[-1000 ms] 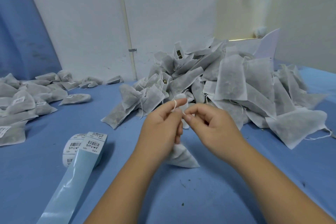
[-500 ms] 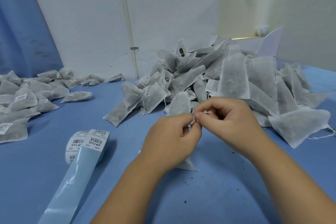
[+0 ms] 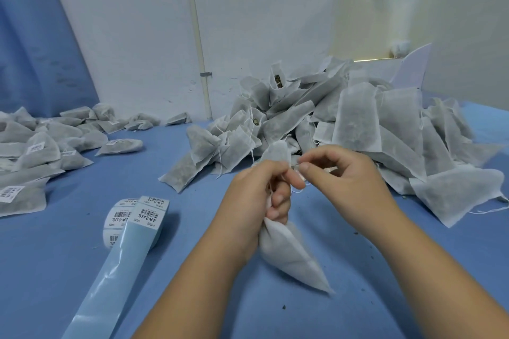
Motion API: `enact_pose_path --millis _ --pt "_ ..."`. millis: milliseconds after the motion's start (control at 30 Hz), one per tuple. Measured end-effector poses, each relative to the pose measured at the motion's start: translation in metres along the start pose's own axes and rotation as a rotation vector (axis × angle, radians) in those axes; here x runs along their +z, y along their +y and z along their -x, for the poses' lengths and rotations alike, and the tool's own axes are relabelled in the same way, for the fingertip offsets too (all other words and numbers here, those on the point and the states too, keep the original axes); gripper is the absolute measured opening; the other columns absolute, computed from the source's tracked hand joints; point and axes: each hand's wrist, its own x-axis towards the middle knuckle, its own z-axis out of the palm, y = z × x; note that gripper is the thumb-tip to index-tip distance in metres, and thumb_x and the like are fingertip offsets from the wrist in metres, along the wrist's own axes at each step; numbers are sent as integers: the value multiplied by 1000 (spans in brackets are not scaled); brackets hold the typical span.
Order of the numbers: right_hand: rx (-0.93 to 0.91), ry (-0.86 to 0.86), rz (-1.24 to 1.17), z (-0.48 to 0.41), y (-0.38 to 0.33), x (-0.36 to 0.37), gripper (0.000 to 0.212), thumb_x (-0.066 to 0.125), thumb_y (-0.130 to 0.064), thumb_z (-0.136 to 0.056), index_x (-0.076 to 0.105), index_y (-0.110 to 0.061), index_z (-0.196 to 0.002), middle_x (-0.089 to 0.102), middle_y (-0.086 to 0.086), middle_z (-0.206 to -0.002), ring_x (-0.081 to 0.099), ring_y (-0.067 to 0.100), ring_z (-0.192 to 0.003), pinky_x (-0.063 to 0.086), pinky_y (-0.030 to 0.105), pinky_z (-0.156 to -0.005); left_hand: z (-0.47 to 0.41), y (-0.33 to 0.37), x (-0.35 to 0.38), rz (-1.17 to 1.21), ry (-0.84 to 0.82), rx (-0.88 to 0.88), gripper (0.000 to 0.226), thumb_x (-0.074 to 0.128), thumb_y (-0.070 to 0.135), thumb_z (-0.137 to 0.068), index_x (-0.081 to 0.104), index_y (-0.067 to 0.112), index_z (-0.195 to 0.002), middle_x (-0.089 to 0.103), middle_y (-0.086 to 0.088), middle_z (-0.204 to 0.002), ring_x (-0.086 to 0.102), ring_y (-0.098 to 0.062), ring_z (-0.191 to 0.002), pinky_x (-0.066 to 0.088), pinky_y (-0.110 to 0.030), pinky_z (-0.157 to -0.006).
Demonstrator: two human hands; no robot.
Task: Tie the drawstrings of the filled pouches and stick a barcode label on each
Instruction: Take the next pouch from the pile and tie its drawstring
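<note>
Currently left grip clamps the gathered neck of 1 white non-woven filled pouch, its body hanging over the blue counter. Right grip pinches the thin white drawstring beside the left fingertips. White barcode label roll lies left; grey-white pouch pile sits behind.

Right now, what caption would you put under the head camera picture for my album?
Left hand grips a filled pouch while the right hand pinches its drawstring, label roll nearby.
</note>
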Motion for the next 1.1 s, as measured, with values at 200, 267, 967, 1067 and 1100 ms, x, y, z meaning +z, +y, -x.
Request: enact_pose_path --millis 200,267,967,1067,1100 --pt "-96 119 -31 3 -9 -2 26 70 -5 -83 68 -31 -80 65 -16 -83 55 -4 -69 42 11 -66 -4 -1 -6 281 12 -109 26 54 25 -75 58 13 -53 30 4 -45 25 -8 -34 14 -24 -47" --pt "-93 82 -52 4 -12 -1 23 69 -4 -83 70 -27 -78 66 -16 -78 55 -4 -68 42 13 -65 -5 -1 -7 310 -7 -128 25 55 26 -74 58 12 -53 31 4 -45 27 -8 -34 14 -24 -48" --pt "135 -304 -28 5 -9 0 18 63 -8 -81 67 -17 -66 61 -5 -62 57 5 -57 43 20 -58 -2 1 -15 -96 -85 -184 39 53 21 -93 64 15 -56 39 2 -53 31 -9 -39 33 -20 -40" --pt "171 -321 -27 4 -11 2 11 57 -22 -68 65 -24 -60 59 -6 -58 56 6 -57 44 26 -60 -1 4 -17 -79 -90 -220 30 62 25 -88 68 14 -60 43 4 -58 32 -8 -39 33 -18 -38" --pt "179 -326 -30 4 -11 1 12 54 -24 -64 65 -25 -59 59 -6 -57 55 6 -56 44 26 -60 -1 5 -17 -69 -92 -235 25 66 27 -82 70 14 -62 44 4 -60 33 -8 -39 33 -17 -38"
